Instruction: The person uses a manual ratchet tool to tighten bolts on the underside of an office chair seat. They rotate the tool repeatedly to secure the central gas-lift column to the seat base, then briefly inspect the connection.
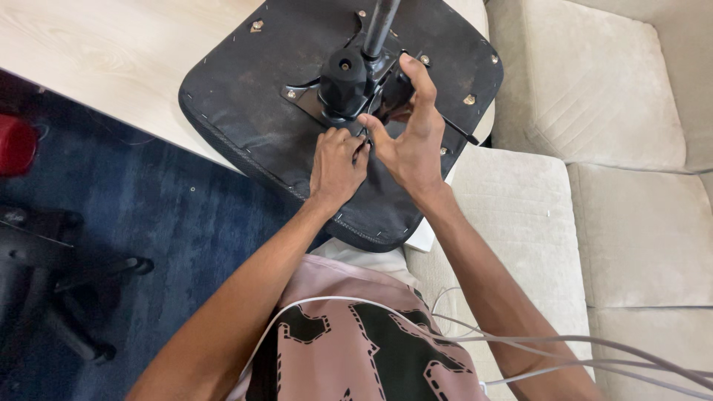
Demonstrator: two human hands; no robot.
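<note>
A view from above shows a person's two bare arms reaching forward to an upturned office chair seat (245,111). The seat lies underside up, part on a pale wooden table (96,52) and part overhanging a cream sofa (631,223). Its black fabric underside is dusty, with brass-coloured bolt heads near the corners.

At the middle sits a black metal tilt mechanism (345,85), with the chair's gas lift column (379,26) rising from it out of the top of the view. A thin black lever (460,132) sticks out to the right.

The left hand (336,167) is curled, fingers drawn together and pressed to the near edge of the mechanism plate; whether it pinches a small part I cannot tell. The right hand (412,134) is spread, fingers apart, thumb and forefinger arched over the right side of the mechanism, touching it rather than clamped around it.

The seat looks stiff and fairly heavy, weighted toward the metal middle. The padded rim would give the surest grip; the column is smooth and likely slippery, and the mechanism has hard edges that could nip a finger.

No containers are in view. To the left, on dark blue carpet (171,208), stand a black wheeled chair base (59,282) and something red (15,145) at the frame's edge. Pale cables (535,341) trail across the person's patterned pink and black shirt (356,341).
</note>
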